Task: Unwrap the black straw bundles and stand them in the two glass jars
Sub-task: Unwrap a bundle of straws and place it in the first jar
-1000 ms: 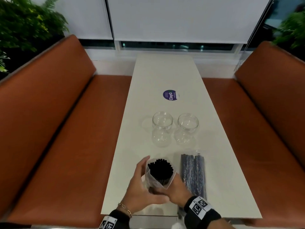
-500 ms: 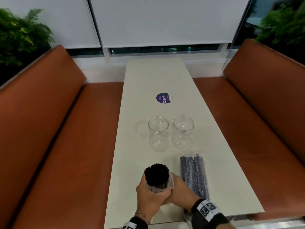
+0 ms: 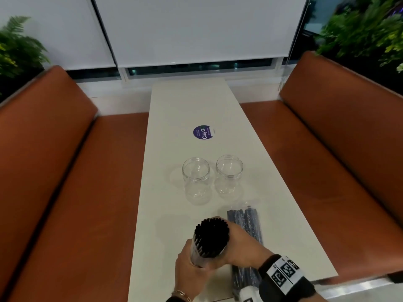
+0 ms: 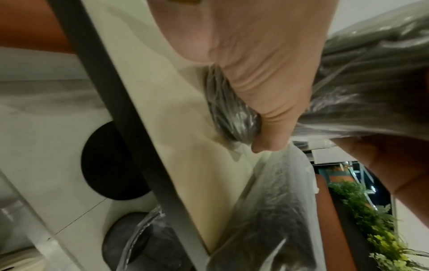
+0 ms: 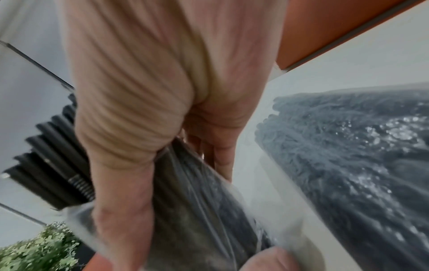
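Observation:
A bundle of black straws (image 3: 211, 236) stands tilted above the table's near end, its upper part bare and its lower part still in a clear plastic sleeve (image 4: 362, 102). My left hand (image 3: 192, 271) grips the sleeved bottom of the bundle. My right hand (image 3: 242, 247) wraps round its right side, thumb (image 5: 120, 143) across the straws (image 5: 48, 165). A second wrapped bundle (image 3: 245, 227) lies flat on the table to the right, also seen as a wrapped bundle (image 5: 348, 165) in the right wrist view. Two empty clear jars stand side by side beyond: the left jar (image 3: 195, 179) and the right jar (image 3: 229, 173).
The long white table (image 3: 187, 105) runs away from me between two orange benches (image 3: 65, 192). A round purple sticker (image 3: 202, 132) lies past the jars. Plants stand in both far corners. In the left wrist view, a bin lined with plastic (image 4: 144, 238) sits under the table's edge.
The sleeve has slid down the bundle, baring the tops of the straws. The left hand has closed on the sleeved bottom, and the bundle has risen toward me.

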